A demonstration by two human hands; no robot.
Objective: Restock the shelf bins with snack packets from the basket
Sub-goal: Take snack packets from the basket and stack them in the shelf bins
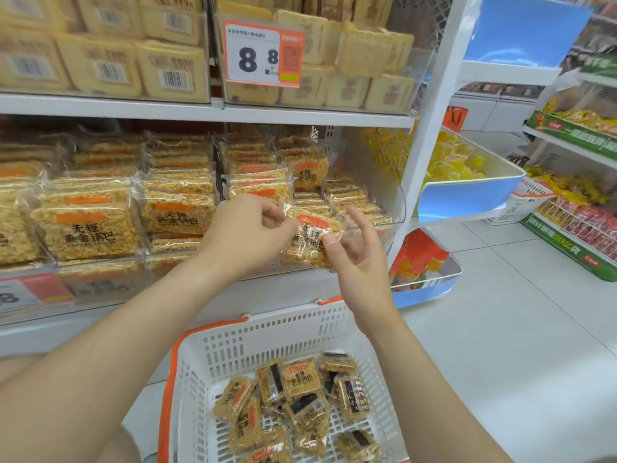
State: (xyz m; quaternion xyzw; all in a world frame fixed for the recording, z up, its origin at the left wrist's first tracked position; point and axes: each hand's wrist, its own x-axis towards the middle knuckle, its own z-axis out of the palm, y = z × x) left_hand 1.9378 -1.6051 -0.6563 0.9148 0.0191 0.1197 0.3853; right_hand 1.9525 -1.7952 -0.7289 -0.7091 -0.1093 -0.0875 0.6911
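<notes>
**q:** so where's the snack packet [310, 238] at in this one? in the bin or not?

**a:** not in. the person has it up in the air in front of the clear shelf bin [384, 202] on the middle shelf, at the bin's right end. both hands are on it. the left hand [247, 228] has its fingers curled in, pinching the packet's upper left edge. the right hand [357, 259] is looser: the thumb is pressed on the lower right corner while the other fingers are spread wide and mostly straight, off to the packet's right side.

**q:** and the basket?

**a:** the basket [267, 332] is white with orange trim, sitting low below the hands, just in front of the shelf unit. there's a loose pile of packets [300, 406] in the bottom of it, same golden rice-crisp look, some face up and some showing a dark back label.

**q:** is the bin full?

**a:** the left and middle parts are stacked tight with the same packets. the right end, behind the held one, is lower, only a few flat layers.

**q:** anything else around?

**a:** there's a price tag [263, 53] reading 8.8 on the shelf above, with pale square packs [133, 61] behind it. a blue-and-white tray [467, 192] of yellow sweets sits on the end rack to the right.
</notes>
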